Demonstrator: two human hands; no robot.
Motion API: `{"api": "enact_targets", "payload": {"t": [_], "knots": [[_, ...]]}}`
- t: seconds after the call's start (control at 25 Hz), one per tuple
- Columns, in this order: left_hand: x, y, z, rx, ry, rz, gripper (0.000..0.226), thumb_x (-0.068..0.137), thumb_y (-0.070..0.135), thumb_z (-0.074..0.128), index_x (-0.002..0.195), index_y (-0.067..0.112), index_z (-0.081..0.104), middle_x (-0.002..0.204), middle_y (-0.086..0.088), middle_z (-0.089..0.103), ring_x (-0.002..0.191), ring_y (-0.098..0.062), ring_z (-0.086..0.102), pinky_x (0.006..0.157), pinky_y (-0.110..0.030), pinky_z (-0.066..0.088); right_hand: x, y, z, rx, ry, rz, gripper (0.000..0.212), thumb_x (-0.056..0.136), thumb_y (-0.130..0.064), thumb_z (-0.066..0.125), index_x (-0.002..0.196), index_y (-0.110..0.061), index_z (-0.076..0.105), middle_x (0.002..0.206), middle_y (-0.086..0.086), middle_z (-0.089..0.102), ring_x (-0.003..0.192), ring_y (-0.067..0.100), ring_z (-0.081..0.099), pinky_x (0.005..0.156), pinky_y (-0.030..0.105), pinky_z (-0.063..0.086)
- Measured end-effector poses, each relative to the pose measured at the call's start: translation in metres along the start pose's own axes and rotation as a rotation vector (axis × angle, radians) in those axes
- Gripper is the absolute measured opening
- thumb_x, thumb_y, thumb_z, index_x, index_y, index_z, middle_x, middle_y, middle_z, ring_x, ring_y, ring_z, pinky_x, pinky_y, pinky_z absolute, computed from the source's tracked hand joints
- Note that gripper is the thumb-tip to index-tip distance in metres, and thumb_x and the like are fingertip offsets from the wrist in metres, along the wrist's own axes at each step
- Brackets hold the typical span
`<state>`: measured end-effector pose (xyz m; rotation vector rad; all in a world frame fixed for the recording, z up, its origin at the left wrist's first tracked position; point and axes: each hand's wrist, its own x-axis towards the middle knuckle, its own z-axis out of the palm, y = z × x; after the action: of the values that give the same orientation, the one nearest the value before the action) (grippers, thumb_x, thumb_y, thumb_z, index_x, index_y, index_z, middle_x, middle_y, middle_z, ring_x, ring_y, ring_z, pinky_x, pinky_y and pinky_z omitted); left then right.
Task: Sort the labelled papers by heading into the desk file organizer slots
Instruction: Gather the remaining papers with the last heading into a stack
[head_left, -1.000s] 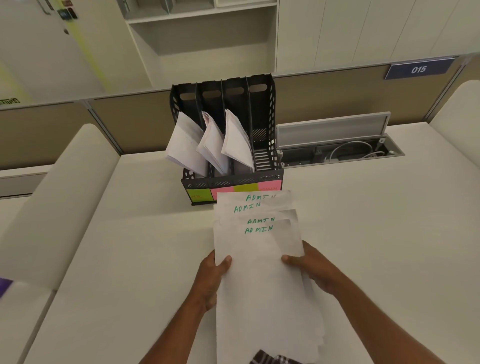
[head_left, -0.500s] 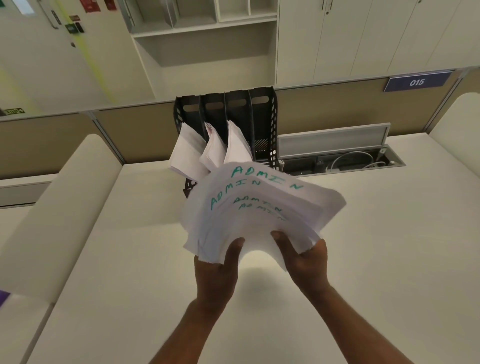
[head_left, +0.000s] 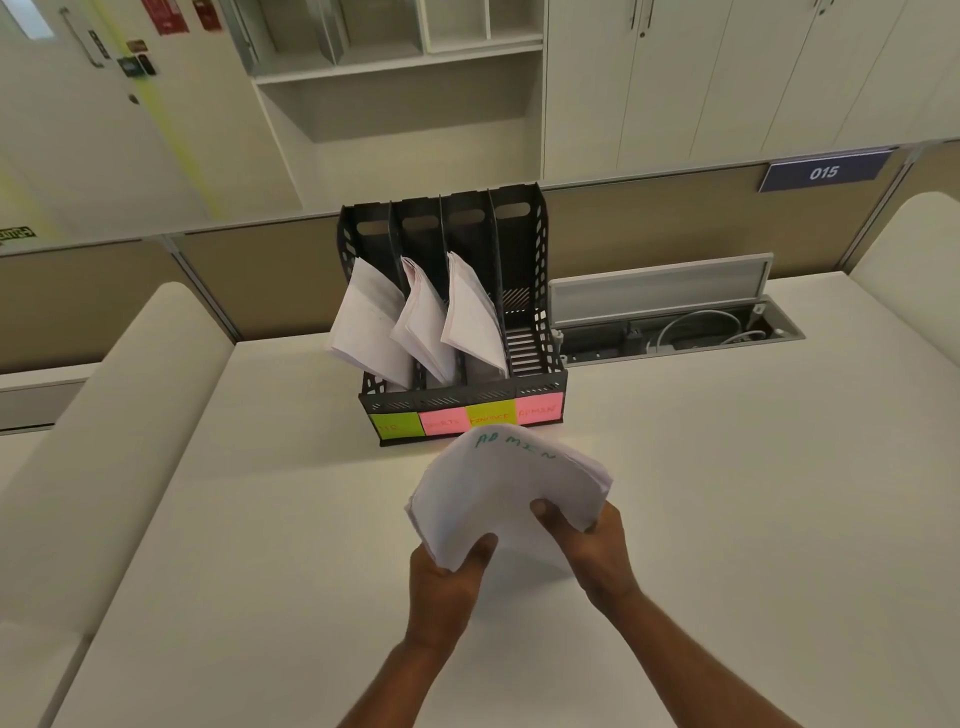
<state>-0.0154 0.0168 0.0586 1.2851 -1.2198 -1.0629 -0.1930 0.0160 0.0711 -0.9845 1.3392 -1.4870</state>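
**deskwatcher:** White desk (head_left: 727, 493) takes up most of the view, with a tan partition (head_left: 260, 280) along the back edge. Black file organizer (head_left: 540, 291) stands against that partition, four slots. The three left slots each have a bundle of papers leaning forward out of them; the rightmost slot has nothing I can see in it. Just right of it a cable hatch (head_left: 660, 286) in the desk is flipped open, wires inside.

**paperpusher:** and the labels?

**deskwatcher:** Sticky notes (head_left: 493, 415) across the front: green, pink, green, pink. The right pink one reads ADMIN; the far left one I can't read.

**paperpusher:** what's being held?

**deskwatcher:** A squared-up stack of papers (head_left: 509, 488), top sheet headed ADMIN in green, held in the air just in front of the organizer, not touching it. Left hand (head_left: 447, 582) pinches the near-left corner, thumb on top. Right hand (head_left: 597, 545) clamps the right edge, thumb on top too. Both hands are closed firmly on the stack.
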Motion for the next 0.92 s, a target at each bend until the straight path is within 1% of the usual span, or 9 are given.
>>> {"api": "enact_targets", "payload": {"t": [0.16,0.28,0.44,0.6,0.72,0.76,0.84,0.88,0.92], "knots": [[0.016,-0.002,0.004,-0.072,-0.034,-0.058,0.034,0.077,0.026,0.077,0.104,0.046,0.072,0.099,0.008,0.077,0.094,-0.011,0.072,0.073,-0.021,0.058,0.005,0.000,-0.002,-0.009,0.007,-0.052,0.037,0.074,-0.049,0.076,0.109,-0.042,0.072,0.102,-0.005,0.077,0.093,0.018,0.074,0.072,0.030,0.061],[0.031,-0.001,0.005,-0.054,-0.073,-0.083,0.031,0.083,0.021,0.075,0.099,0.048,0.073,0.092,0.009,0.078,0.088,-0.013,0.074,0.068,-0.021,0.058,0.008,-0.008,-0.009,-0.199,-0.001,-0.057,0.027,0.078,-0.048,0.073,0.104,-0.044,0.070,0.098,-0.014,0.076,0.089,0.009,0.073,0.071,0.032,0.059],[0.081,0.035,0.015,0.000,-0.046,-0.098,0.021,0.078,0.023,0.081,0.084,0.043,0.077,0.080,0.011,0.077,0.082,-0.024,0.071,0.073,-0.048,0.060,0.016,-0.035,-0.032,-0.550,-0.065,-0.309,0.040,0.089,-0.027,0.067,0.119,-0.051,0.055,0.095,-0.015,0.073,0.087,0.006,0.068,0.070,0.030,0.059],[0.151,0.107,0.053,0.040,-0.210,0.167,0.031,0.084,0.015,0.078,0.103,0.037,0.071,0.091,0.019,0.073,0.087,-0.003,0.069,0.082,-0.034,0.061,0.027,-0.075,-0.020,-0.667,0.122,-0.428,0.025,0.090,-0.039,0.056,0.109,-0.028,0.045,0.060,-0.014,0.059,0.066,0.009,0.064,0.043,0.030,0.056],[0.205,0.160,0.093,0.116,-0.220,0.380,0.042,0.086,0.026,0.072,0.123,0.012,0.059,0.110,0.018,0.063,0.101,0.017,0.059,0.084,-0.010,0.051,0.063,-0.113,-0.001,-0.710,0.207,-0.555,0.015,0.094,-0.030,0.053,0.102,-0.019,0.058,0.061,-0.023,0.063,0.054,-0.002,0.060,0.047,0.003,0.043],[0.222,0.173,0.104,0.105,-0.244,0.352,0.054,0.082,0.034,0.069,0.126,0.009,0.053,0.116,0.006,0.064,0.108,0.013,0.058,0.088,-0.015,0.051,0.081,-0.123,0.004,-0.778,0.246,-0.680,0.023,0.097,-0.031,0.050,0.101,-0.016,0.067,0.065,-0.016,0.067,0.052,0.002,0.060,0.052,0.004,0.041],[0.250,0.188,0.123,-0.007,-0.326,0.141,0.088,0.075,0.049,0.064,0.145,0.006,0.031,0.136,-0.025,0.054,0.129,-0.023,0.055,0.101,-0.046,0.052,0.125,-0.128,0.014,-0.892,0.243,-0.834,0.035,0.100,-0.025,0.045,0.108,0.000,0.068,0.071,0.005,0.069,0.055,0.016,0.063,0.052,0.018,0.050],[0.259,0.187,0.128,-0.071,-0.369,0.026,0.092,0.080,0.052,0.062,0.152,0.015,0.020,0.140,-0.026,0.050,0.129,-0.035,0.053,0.101,-0.054,0.050,0.145,-0.127,0.019,-0.916,0.235,-0.834,0.030,0.099,-0.018,0.047,0.106,0.003,0.068,0.070,0.009,0.068,0.054,0.021,0.064,0.048,0.022,0.050],[0.263,0.183,0.131,-0.103,-0.397,-0.051,0.086,0.087,0.052,0.057,0.155,0.020,0.015,0.133,-0.018,0.056,0.120,-0.032,0.060,0.095,-0.049,0.055,0.163,-0.124,0.023,-0.941,0.226,-0.806,0.025,0.097,-0.012,0.050,0.105,0.003,0.067,0.070,0.012,0.069,0.055,0.025,0.065,0.048,0.023,0.044]]}}
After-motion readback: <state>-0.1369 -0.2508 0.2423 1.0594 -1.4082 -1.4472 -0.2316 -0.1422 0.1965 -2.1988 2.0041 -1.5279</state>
